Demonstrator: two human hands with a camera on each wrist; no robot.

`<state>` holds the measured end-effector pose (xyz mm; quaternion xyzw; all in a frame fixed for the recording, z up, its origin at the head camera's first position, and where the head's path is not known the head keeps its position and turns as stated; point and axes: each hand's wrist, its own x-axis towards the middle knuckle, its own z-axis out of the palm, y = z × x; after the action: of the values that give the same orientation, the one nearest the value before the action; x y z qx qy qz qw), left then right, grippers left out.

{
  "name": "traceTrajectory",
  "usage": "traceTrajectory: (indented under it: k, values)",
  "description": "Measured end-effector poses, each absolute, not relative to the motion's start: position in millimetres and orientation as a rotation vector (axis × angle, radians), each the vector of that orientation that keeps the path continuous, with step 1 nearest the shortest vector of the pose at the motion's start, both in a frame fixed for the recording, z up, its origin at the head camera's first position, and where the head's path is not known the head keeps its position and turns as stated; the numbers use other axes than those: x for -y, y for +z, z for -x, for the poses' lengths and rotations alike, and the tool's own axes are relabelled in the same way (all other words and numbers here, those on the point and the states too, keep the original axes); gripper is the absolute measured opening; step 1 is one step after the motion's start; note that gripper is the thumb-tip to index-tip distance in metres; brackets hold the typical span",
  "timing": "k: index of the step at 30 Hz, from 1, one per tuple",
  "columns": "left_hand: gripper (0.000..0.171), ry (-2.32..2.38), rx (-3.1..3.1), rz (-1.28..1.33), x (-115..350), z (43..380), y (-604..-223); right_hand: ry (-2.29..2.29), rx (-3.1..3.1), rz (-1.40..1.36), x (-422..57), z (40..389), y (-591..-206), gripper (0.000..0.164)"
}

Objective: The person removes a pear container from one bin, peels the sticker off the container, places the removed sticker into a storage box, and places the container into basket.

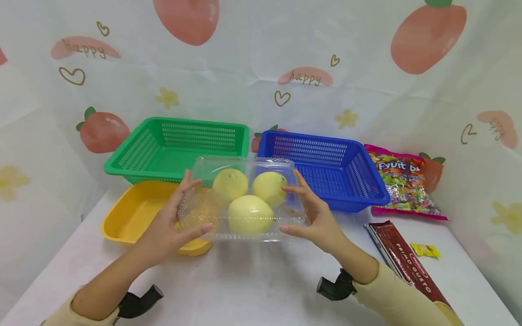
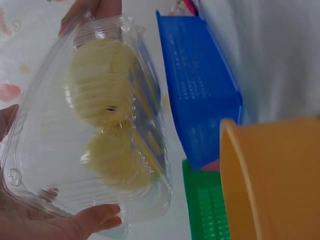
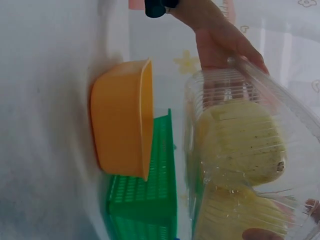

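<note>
A clear plastic clamshell box is held between both hands, above the white table in the head view. Inside it lie three pale yellow-green round fruits; one is at the back left, another at the back right and the largest in front. My left hand grips the box's left side, thumb along the near edge. On the opposite side my right hand grips it the same way. The left wrist view shows the box tilted, with fruit behind its ribbed wall.
Behind the box stand a green basket and a blue basket. A yellow basin is at the left, partly behind my left hand. To the right lie a colourful candy bag, a dark red wafer packet and a small yellow wrapper.
</note>
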<state>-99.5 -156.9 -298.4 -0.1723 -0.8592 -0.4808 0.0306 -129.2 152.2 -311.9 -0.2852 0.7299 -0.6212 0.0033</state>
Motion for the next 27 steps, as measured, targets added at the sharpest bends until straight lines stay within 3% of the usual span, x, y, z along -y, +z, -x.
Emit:
traceTrajectory:
  k: [10,16,27]
  values:
    - [0.073,-1.537,2.596,0.6,186.0,144.4,-285.8,-1.971,-2.199,0.774,-124.6,173.8,-291.0,0.068]
    - [0.07,-1.557,2.518,0.64,203.2,173.1,-270.7,-1.979,-2.195,0.711,-104.5,204.7,-276.9,0.056]
    - [0.061,-1.395,2.673,0.395,229.5,212.0,-238.0,-2.107,-2.145,0.618,-68.8,255.5,-257.3,0.046]
